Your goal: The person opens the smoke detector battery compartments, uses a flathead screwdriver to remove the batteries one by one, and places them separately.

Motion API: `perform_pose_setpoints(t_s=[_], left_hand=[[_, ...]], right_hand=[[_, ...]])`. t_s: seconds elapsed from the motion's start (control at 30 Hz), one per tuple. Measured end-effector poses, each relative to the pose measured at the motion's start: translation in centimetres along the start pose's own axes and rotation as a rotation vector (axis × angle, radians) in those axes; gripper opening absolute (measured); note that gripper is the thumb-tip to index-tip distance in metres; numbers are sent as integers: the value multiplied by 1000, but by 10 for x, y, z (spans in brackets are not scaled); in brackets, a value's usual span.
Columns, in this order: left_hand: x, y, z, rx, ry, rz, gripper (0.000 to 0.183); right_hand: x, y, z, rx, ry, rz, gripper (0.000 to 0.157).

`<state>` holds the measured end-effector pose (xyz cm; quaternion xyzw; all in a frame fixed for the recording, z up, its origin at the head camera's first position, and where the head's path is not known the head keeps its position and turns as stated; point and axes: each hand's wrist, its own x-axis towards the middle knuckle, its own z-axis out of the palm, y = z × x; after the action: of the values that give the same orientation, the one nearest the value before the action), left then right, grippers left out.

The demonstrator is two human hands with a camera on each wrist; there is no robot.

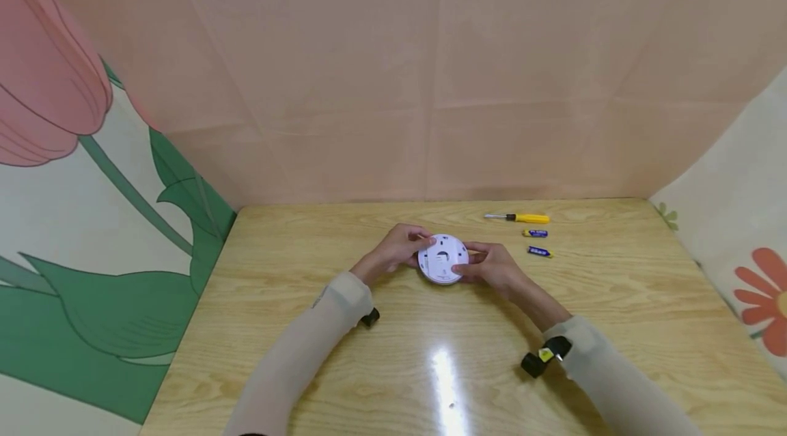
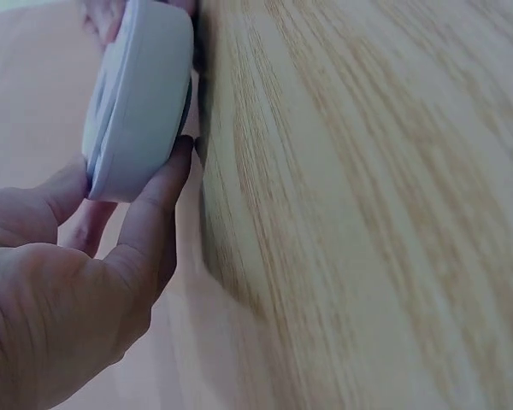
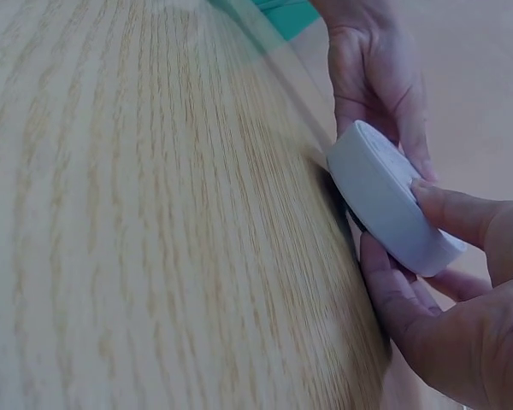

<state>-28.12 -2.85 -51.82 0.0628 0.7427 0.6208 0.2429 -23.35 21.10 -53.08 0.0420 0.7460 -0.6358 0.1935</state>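
Note:
A round white plastic device (image 1: 441, 260), shaped like a smoke alarm, is held between both hands just over the table, its flat face with slots and a small central opening turned up. My left hand (image 1: 401, 244) grips its left edge, thumb on the upper face and fingers beneath. On the opposite edge, my right hand (image 1: 492, 265) holds it the same way, the thumb on the face. Seen from the left wrist, the device's smooth side wall (image 2: 150, 102) stands between thumb and fingers. In the right wrist view the white rim (image 3: 380, 201) is pinched likewise.
Right of the hands lie two blue-and-yellow batteries, an upper battery (image 1: 535, 234) and a lower battery (image 1: 540, 252). Behind them is a screwdriver (image 1: 519, 218) with a yellow handle. The wooden table (image 1: 295, 251) ends at a pink backdrop (image 1: 344, 80).

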Motion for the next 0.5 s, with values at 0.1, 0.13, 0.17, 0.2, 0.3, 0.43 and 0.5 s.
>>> perform_pose_setpoints(t_s=[0.1, 0.13, 0.17, 0.2, 0.3, 0.43, 0.5], left_hand=[[-1, 1, 1, -12, 4, 15, 25], [-1, 1, 1, -18, 4, 21, 25], [-1, 1, 1, -22, 5, 27, 25], [-1, 2, 1, -28, 7, 32, 25], [-1, 3, 1, -45, 5, 40, 26], [-2, 6, 1, -48, 13, 42, 27], [-3, 7, 1, -38, 24, 50, 27]], right_hand=[[0, 1, -2, -44, 3, -33, 79], [-1, 1, -3, -53, 5, -49, 79], [-1, 1, -3, -59, 4, -66, 78], [-2, 0, -4, -58, -1, -82, 77], [-3, 0, -5, -63, -5, -136, 76], [-4, -1, -6, -95, 20, -198, 76], [-3, 0, -7, -115, 30, -233, 76]])
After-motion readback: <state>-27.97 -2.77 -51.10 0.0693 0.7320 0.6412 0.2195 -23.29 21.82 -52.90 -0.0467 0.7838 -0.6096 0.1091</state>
